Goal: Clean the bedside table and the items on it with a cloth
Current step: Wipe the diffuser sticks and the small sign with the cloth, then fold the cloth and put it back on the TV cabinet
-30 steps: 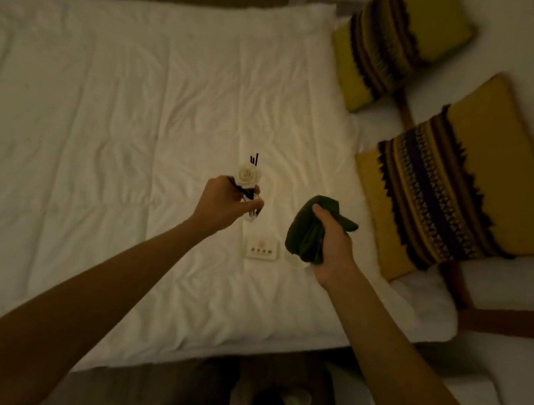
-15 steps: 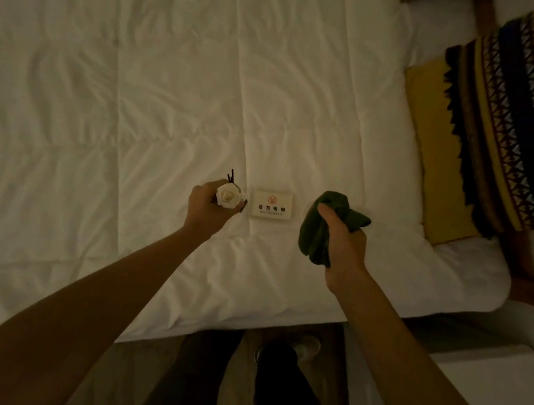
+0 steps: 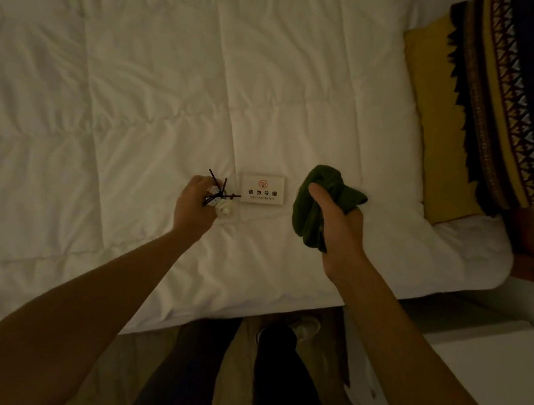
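Reed diffuser (image 3: 220, 200) has tipped in the left hand (image 3: 194, 207) beside the sign (image 3: 261, 193) — right hand (image 3: 336, 226) grips cloth (image 3: 315, 202).

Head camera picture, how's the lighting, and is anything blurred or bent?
Head view: dim, warm light; floor and legs nearly black. Sign print stays legible, but the reed diffuser in the left hand is murky. Wide-angle lens bows the bed edge.

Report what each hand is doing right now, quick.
Left hand: closed, gripping the small diffuser with dark reeds and a white flower.
Right hand: closed, gripping the green cloth.
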`<state>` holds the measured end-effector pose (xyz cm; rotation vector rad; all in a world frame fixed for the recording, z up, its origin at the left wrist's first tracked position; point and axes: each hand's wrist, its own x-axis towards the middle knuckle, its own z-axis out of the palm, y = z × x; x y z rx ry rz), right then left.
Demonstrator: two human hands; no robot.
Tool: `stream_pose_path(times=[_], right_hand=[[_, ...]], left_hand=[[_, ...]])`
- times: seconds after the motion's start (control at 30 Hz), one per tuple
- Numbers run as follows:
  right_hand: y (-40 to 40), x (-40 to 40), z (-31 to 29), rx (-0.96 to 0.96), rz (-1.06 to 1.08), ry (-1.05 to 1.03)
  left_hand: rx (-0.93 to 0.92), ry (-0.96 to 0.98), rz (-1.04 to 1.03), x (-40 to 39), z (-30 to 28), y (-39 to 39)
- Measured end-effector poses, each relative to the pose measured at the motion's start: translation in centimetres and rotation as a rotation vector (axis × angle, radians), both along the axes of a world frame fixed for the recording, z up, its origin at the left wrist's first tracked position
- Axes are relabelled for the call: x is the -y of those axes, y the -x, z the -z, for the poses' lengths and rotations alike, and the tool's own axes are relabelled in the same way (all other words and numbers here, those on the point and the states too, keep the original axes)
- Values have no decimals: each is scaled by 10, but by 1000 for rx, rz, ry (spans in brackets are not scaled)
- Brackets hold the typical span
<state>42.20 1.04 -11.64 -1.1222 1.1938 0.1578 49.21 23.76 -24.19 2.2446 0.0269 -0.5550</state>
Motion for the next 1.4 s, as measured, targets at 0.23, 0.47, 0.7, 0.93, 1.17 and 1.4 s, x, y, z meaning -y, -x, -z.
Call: stream_pose_path(times=[0.23,0.47,0.7,0.93,1.17,1.4], right_hand=[[4,-5,-29,53,-23,7],[18,-5,-76,92,-92,-7],[18,-9,-138,177,-271,1],[10,-23,-209,334,-486,17],[-4,-64,-275,464,-743,-81],[-25,-175,-311,547,-1016,-50]], left_hand=[[-32,-115,79,-13,-20,1],[-49,-149,95,-35,-62,21],[145,-43,19,-14,-158,41],[-74,456,-46,30,-289,34],[-56,799,-203,-7,-373,46],[169,776,-439,-127,-420,82]])
